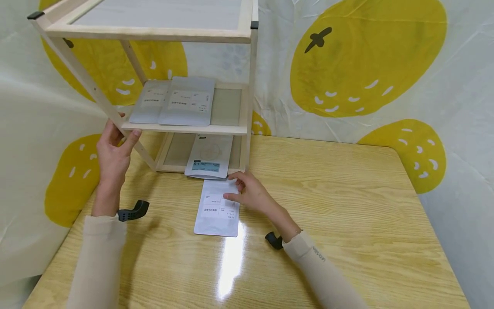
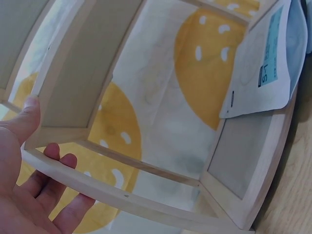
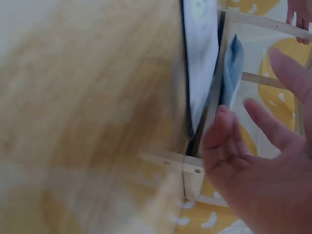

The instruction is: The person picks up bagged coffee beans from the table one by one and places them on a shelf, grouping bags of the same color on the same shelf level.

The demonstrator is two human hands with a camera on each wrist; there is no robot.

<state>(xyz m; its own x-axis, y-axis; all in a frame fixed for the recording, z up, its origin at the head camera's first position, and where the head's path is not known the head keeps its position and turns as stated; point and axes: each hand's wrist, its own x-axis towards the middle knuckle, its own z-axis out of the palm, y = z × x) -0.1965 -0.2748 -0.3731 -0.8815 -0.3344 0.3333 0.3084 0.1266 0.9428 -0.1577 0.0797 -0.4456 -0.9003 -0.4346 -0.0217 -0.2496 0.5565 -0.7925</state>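
A light wooden shelf rack (image 1: 185,129) stands at the back left of the table. My left hand (image 1: 114,150) grips its front left post at the middle shelf; in the left wrist view its thumb and fingers lie either side of the wood. One pale flat pouch (image 1: 210,150) with a blue label rests on the bottom shelf, its end jutting past the front rail. Another pouch (image 1: 216,224), printed side up, lies on the table just in front. Over that pouch's upper right edge hovers my right hand (image 1: 252,192), fingers loosely bent, nothing held between thumb and fingertips.
Two more pouches overlap on the middle shelf, a left one (image 1: 148,105) partly under a right one (image 1: 190,101). The top panel (image 1: 162,15) spans above them. Behind the wood-grain table (image 1: 328,180) hangs a fruit-printed cloth (image 1: 275,77).
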